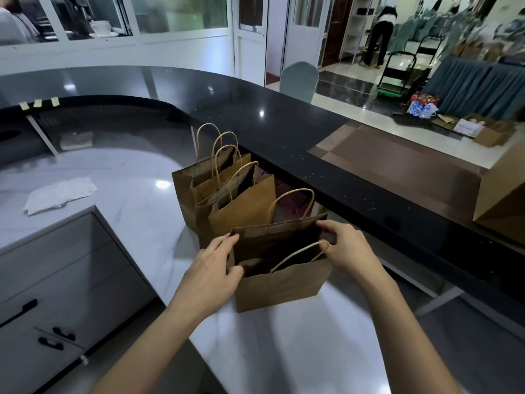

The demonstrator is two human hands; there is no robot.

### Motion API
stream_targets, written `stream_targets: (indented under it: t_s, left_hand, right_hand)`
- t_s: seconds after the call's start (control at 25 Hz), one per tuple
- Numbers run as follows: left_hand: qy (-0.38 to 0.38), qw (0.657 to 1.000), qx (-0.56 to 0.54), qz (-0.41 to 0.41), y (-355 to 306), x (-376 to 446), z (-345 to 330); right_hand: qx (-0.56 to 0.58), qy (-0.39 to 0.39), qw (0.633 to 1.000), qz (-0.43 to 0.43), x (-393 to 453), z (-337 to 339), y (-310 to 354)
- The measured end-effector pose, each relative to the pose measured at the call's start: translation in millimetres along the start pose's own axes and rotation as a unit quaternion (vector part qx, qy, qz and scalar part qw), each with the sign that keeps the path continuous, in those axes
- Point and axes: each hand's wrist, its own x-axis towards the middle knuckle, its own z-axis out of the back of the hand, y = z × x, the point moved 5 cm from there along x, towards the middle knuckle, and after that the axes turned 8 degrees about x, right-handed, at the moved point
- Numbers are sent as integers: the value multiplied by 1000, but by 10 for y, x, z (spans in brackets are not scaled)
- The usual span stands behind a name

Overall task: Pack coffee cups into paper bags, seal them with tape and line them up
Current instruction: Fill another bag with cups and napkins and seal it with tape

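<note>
A brown paper bag (279,285) with twisted paper handles stands open on the white marble worktop (136,206). My left hand (211,275) grips its left rim, fingers over the edge. My right hand (345,250) pinches the right rim beside the near handle. The bag's inside is dark and I cannot tell what it holds. Behind it stand two more open brown bags (238,206) (186,189) in a row running away from me. No coffee cup and no tape roll is in view.
A raised black counter (284,129) curves along the right and back. Three strips of yellow tape (38,103) hang from its far left edge. A crumpled white paper (59,194) lies on the left. Grey drawers (56,280) sit lower left. A cardboard box (502,206) stands at right.
</note>
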Motion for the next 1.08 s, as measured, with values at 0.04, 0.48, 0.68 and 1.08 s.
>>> stream_targets:
  t_s: [0.04,0.48,0.68,1.08]
  left_hand:
    - [4,1000,-1,1,-4,-18,4]
    - [30,994,-95,43,117,-324,151]
    - [-34,987,-137,73,214,-506,358]
    - [-46,983,-131,121,706,-922,692]
  right_hand:
    - [1,-4,1000,-3,-17,-1,-19]
    - [44,-25,999,13,-291,-17,72]
    - [99,-23,994,32,-523,-154,184]
    - [150,51,983,93,-601,-581,667]
